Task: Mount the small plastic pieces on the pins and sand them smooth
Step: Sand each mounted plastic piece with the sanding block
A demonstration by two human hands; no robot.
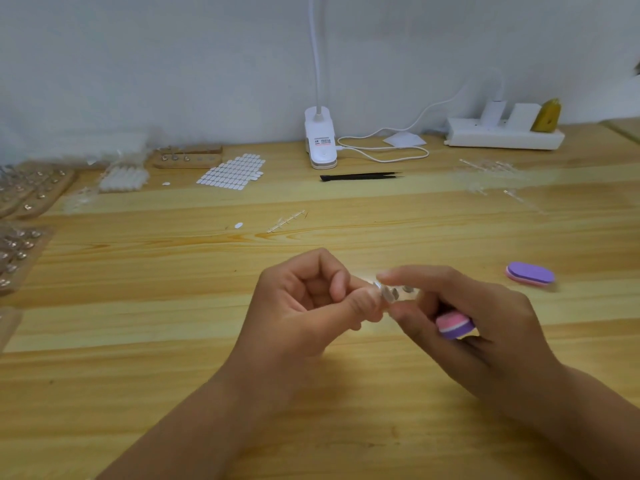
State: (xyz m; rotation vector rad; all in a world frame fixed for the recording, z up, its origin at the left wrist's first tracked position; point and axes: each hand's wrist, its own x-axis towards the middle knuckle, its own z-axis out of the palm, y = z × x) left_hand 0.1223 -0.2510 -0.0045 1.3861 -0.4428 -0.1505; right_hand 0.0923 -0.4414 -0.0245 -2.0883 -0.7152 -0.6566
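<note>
Head view is showing both hands meeting low over the table. The left hand is curling all its fingers, with thumb and forefinger pinching the left end of a clear strip. The right hand is gripping the same strip from the other side, forefinger lying along the top and thumb pressing from below. Small grey ovals are showing through the plastic between the two sets of fingertips; what they are I cannot tell. The right hand's lower fingers are also folding around a pink and purple block, which is sitting against the palm just under the strip.

A second block is lying flat on the wood, beyond and to the right of the right hand's knuckles. A sprue and a white oval are lying beyond the left fingers. Farther off past the fingertips, tweezers are lying in front of a lamp. Far out to the left of the left hand, pin boards are standing beside a sticker sheet.
</note>
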